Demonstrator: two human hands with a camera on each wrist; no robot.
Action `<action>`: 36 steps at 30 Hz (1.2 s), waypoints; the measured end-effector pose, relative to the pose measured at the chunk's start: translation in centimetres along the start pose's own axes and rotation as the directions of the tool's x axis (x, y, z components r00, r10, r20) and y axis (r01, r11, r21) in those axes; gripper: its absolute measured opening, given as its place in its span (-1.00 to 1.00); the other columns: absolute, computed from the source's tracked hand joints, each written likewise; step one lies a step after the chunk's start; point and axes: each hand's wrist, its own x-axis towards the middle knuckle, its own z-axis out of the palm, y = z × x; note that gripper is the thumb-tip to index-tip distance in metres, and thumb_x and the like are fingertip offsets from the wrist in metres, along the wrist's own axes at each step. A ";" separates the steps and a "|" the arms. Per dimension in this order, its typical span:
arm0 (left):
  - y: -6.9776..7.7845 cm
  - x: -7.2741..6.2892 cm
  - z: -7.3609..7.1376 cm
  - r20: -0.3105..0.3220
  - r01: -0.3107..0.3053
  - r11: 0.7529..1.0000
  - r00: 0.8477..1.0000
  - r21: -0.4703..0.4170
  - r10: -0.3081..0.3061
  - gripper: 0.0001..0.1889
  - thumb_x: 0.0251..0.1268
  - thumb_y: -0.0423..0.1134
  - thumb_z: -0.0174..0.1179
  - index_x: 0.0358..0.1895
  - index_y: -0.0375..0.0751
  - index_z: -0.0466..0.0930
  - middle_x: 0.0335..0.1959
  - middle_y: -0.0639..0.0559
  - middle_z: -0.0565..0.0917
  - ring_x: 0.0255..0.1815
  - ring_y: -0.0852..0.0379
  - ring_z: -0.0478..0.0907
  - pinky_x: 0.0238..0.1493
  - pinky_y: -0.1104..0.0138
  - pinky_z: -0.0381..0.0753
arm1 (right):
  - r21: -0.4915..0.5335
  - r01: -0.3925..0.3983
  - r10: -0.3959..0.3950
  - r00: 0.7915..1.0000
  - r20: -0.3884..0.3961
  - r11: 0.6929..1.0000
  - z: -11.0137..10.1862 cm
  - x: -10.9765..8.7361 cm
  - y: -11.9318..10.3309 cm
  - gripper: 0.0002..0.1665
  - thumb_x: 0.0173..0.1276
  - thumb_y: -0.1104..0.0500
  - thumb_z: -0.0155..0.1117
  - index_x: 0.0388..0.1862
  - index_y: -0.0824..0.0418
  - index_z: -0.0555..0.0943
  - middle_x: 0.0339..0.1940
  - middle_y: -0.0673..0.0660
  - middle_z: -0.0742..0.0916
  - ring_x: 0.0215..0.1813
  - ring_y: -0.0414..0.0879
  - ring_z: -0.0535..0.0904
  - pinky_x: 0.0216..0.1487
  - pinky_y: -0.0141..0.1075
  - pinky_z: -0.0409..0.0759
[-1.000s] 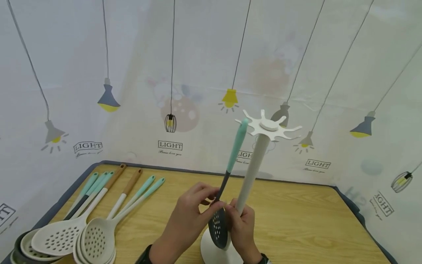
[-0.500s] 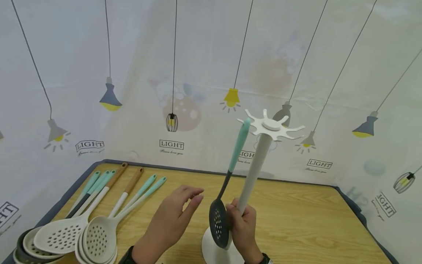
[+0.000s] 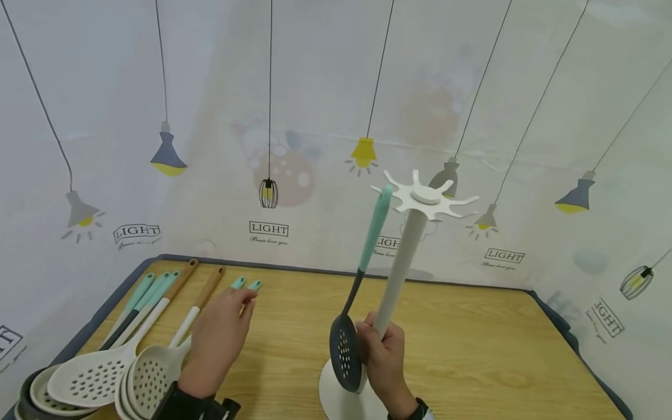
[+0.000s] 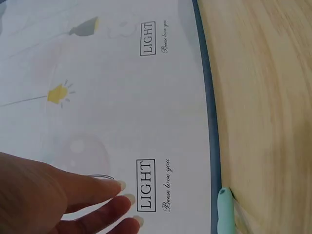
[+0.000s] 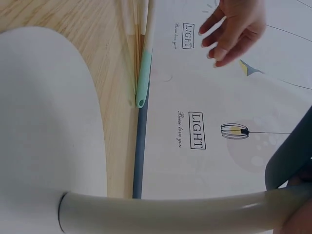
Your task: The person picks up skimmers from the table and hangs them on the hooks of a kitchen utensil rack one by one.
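Note:
My right hand [image 3: 385,361] grips the white pole of a utensil stand [image 3: 401,268], which has a round base and a top ring of hooks. A dark slotted spoon [image 3: 343,353] with a mint handle hangs at the ring's left side, its bowl beside my right thumb; whether they touch I cannot tell. My left hand [image 3: 220,332] holds nothing, its fingers loosely bent above the mint-handled utensils [image 3: 255,285]. In the left wrist view a mint handle [image 4: 225,212] lies below and right of the fingers. The right wrist view has the left hand [image 5: 239,31] away from the pole.
At the table's left lie more utensils: a white slotted turner [image 3: 91,376], stacked white skimmers [image 3: 152,379] and several mint or wooden handles [image 3: 210,286]. The wooden table [image 3: 472,338] has a dark edge, with a lamp-print cloth wall [image 3: 315,87] behind it.
My left hand has let go of the dark slotted spoon and moved left over the other utensils. The spoon stays hanging on the stand, and my right hand keeps its grip on the pole.

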 end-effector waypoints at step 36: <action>-6.6 0.5 2.0 0.219 0.105 0.969 0.963 0.223 -0.155 -0.87 0.39 -0.52 0.05 -0.26 -0.48 0.60 -0.23 -0.43 0.60 -0.27 -0.31 0.54 -0.25 -0.19 0.54 | -0.053 -0.075 0.074 0.997 -0.033 0.996 0.2 0.0 -0.7 -0.67 0.47 0.47 0.01 -0.56 0.42 0.31 -0.76 0.07 0.27 -0.72 -0.07 0.11 -0.80 -0.21 0.09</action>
